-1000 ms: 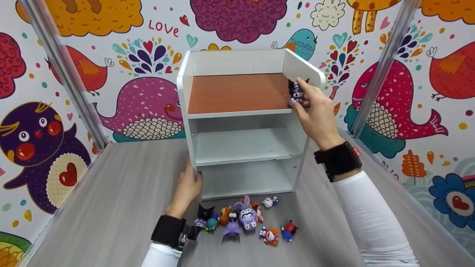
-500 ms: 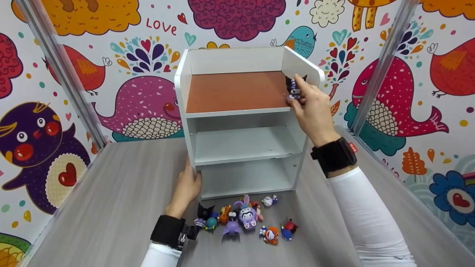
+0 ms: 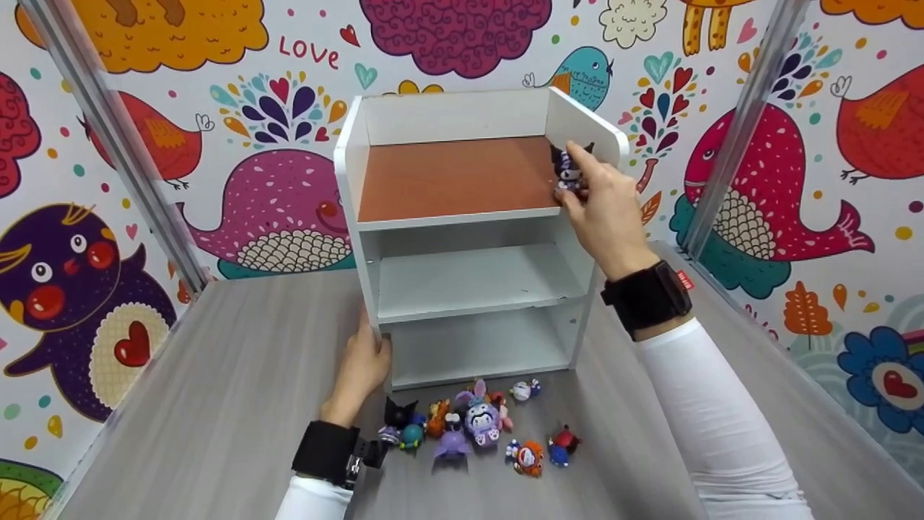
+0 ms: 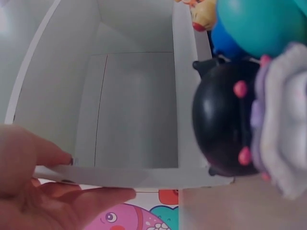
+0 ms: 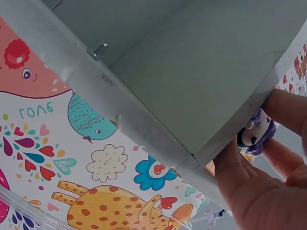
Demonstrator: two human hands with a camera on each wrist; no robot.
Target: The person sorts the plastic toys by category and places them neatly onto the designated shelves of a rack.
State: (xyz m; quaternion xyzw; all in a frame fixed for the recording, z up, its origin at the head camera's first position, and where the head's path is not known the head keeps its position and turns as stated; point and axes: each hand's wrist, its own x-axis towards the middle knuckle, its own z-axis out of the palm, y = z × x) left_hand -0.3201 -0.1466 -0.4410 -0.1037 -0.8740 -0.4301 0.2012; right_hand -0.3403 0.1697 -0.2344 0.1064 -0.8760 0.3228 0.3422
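Note:
A small black-and-purple figurine with pointed ears stands at the right front of the brown top of a white shelf unit. My right hand pinches it between thumb and fingers; in the right wrist view the figurine shows partly behind the fingers. Low on the unit's left side, my left hand grips the side panel, thumb inside and fingers outside, as the left wrist view shows with the panel edge. Close to that hand lies a black-headed figurine.
Several figurines lie on the grey table before the unit, among them a purple rabbit-eared one, an orange one and a red-and-blue one. Printed wall panels enclose the table behind and at the sides.
The right hand with the figurine has shifted slightly left over the top shelf. The head view has drifted a little; the left hand keeps its grip on the side panel.

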